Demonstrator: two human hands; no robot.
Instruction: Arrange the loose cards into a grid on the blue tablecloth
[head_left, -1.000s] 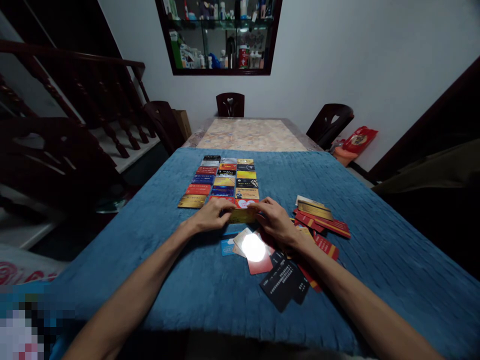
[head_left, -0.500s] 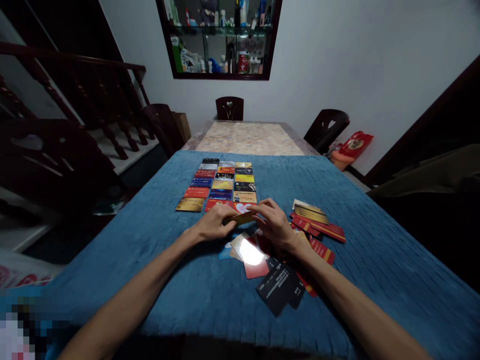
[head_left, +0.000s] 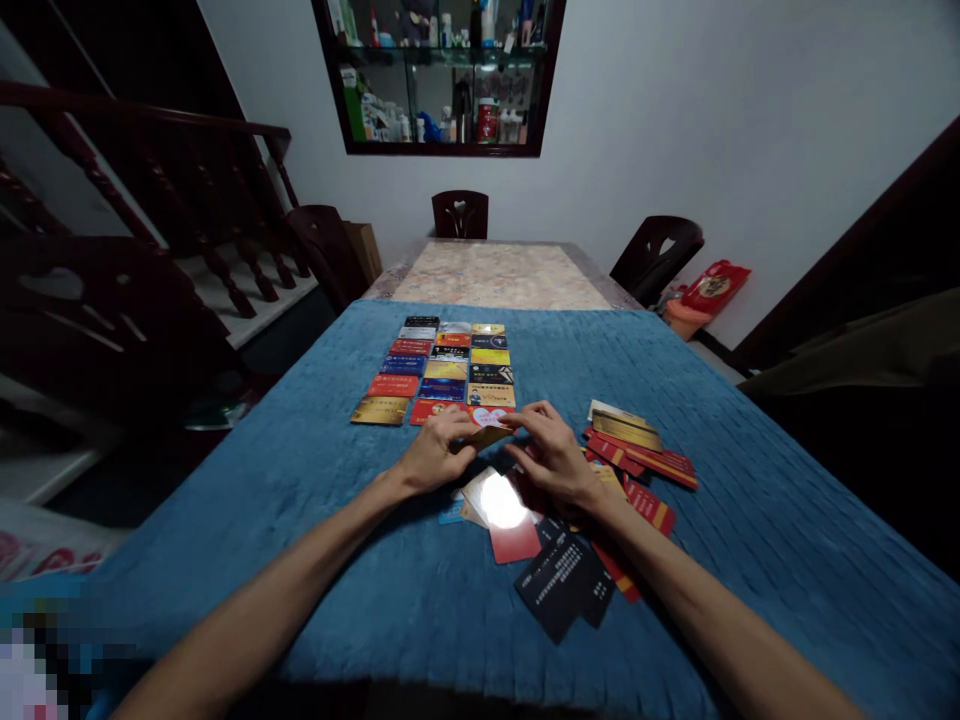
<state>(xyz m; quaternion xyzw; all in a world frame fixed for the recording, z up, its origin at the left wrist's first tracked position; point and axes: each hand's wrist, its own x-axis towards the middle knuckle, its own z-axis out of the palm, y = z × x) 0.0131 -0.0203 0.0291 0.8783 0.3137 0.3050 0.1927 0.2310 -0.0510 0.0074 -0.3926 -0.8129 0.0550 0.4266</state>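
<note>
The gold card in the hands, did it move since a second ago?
Yes. The gold card was flat and wide between both hands; now it is tipped and looks smaller, pinched by the left hand and right hand. The card grid and loose pile stayed put.

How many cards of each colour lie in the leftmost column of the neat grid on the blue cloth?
Black card: 1
Silver card: 1
Red cards: 2
Blue card: 1
Gold card: 1
Total: 6
Left hand and right hand pinch a held card, uncounted.
</note>
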